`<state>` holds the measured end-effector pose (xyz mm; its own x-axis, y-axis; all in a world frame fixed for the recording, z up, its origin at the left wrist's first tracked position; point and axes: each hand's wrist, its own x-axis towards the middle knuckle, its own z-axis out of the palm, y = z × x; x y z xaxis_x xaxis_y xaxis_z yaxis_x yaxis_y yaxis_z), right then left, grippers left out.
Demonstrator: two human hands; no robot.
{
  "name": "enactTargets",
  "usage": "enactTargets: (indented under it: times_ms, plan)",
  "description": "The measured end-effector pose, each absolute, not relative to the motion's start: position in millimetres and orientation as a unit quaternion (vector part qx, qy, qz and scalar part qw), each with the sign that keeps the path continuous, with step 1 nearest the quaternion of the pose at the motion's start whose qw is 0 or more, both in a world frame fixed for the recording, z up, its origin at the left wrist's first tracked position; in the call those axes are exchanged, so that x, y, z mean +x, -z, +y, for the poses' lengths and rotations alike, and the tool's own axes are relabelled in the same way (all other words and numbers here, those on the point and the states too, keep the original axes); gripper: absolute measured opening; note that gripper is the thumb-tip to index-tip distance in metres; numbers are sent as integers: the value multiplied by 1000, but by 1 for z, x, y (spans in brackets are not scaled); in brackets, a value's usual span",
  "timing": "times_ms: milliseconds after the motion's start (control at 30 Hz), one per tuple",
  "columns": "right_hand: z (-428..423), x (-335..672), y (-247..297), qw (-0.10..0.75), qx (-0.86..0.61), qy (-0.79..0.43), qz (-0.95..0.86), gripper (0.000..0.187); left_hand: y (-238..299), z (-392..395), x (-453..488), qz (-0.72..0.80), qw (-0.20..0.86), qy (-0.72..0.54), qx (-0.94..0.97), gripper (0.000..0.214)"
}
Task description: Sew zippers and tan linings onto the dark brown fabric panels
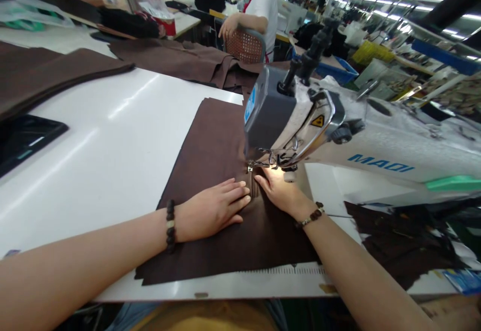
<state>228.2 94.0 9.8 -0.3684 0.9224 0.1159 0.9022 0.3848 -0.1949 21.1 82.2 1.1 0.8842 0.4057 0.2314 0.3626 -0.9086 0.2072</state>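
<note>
A brown fabric panel (210, 145) lies flat under the head of a white and grey sewing machine (274, 105). My left hand (210, 208) rests flat on the panel with its fingers stretched toward the presser foot (250, 166). On the other side of a narrow folded strip or seam (254, 185), my right hand (281, 188) presses on the cloth close to the needle, lit by the machine lamp. Its thumb and a finger are spread apart, while the other fingers are partly hidden by the machine head. Neither hand lifts the fabric.
Stacked brown fabric (48, 75) lies at the left, above a dark phone-like device (30, 138). More brown cloth (180, 60) covers the table's far edge. Dark fabric pieces (409, 245) are heaped at the right. Beyond the table, a person (261, 10) sits on a chair (244, 45).
</note>
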Motion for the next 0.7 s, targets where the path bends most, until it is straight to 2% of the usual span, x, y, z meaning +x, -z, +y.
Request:
enactTargets:
  times_ms: [200, 500, 700]
  plan:
    - [67, 221, -21, 122, -541, -71, -829, 39, -2, 79, 21, 203, 53, -127, 970, 36]
    - [67, 222, -17, 133, -542, -99, -824, 38, -9, 70, 26, 234, 57, -94, 966, 29]
    - [65, 216, -19, 154, -557, -100, -810, 34, -4, 66, 26, 237, 67, -103, 964, 32]
